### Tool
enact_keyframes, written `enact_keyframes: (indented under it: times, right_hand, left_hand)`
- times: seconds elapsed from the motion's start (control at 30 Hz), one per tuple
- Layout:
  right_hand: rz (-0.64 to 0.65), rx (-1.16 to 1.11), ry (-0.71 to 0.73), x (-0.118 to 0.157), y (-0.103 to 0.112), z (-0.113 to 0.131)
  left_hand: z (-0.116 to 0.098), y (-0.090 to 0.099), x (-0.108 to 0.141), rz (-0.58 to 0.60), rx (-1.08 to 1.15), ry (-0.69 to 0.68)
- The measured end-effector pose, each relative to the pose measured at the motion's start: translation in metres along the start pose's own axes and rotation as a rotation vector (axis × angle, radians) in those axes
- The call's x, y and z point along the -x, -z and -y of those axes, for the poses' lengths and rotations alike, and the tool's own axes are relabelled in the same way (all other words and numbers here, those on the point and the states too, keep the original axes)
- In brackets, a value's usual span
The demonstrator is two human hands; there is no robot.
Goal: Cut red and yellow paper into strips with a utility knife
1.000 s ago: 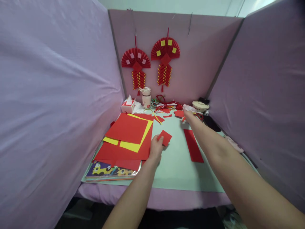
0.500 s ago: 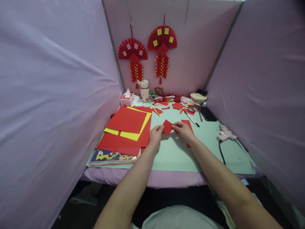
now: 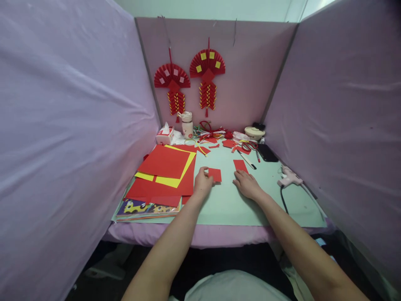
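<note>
I see the paper stack [image 3: 166,169] at left on the green mat [image 3: 225,205]. Left hand [image 3: 202,184] pinches the near-left edge of the red square [image 3: 214,174], which lies flat on the mat. Right hand [image 3: 247,184] rests palm-down, fingers loose, gripping nothing, covering the near end of the red strip [image 3: 240,165]. Hands apart. Glue gun [image 3: 290,179] at far right.

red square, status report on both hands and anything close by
Left hand pinching small red square, flat on green mat. Right hand resting on red strip. Paper stack left, apart.
</note>
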State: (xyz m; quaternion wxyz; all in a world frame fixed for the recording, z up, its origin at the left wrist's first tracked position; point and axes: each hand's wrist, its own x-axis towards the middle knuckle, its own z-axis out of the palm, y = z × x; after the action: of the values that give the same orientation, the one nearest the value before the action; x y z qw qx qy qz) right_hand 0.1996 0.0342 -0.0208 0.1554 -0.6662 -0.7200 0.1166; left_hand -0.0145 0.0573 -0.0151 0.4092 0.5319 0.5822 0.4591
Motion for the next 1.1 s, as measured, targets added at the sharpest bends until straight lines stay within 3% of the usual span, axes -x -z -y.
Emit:
enact_keyframes:
  times: [0.2,0.37,0.57,0.67,0.77,0.93,1.1]
  right_hand:
    - [-0.022,0.057,0.057,-0.012,0.017,0.003]
    - [-0.065,-0.012,0.214,-0.027,0.028,0.033]
    - [-0.069,-0.146,0.369,-0.024,0.008,0.064]
    - [-0.086,-0.227,0.395,-0.019,-0.006,0.067]
    - [-0.097,-0.276,0.413,-0.016,-0.012,0.068]
    - [-0.06,-0.388,0.43,-0.014,-0.006,0.071]
    - [-0.008,-0.482,0.381,-0.014,-0.002,0.07]
  left_hand:
    - [-0.005,-0.003,0.012,0.023,-0.218,-0.119]
    - [-0.021,0.005,0.027,0.025,-0.401,-0.242]
    - [-0.059,0.032,0.027,0.033,-0.806,-0.377]
    - [-0.08,0.044,-0.007,0.054,-0.868,-0.436]
    - [-0.088,0.053,-0.064,0.04,-0.873,-0.378]
    - [-0.071,0.065,-0.162,0.066,-0.956,-0.249]
    - [-0.048,0.074,-0.239,0.089,-1.017,-0.158]
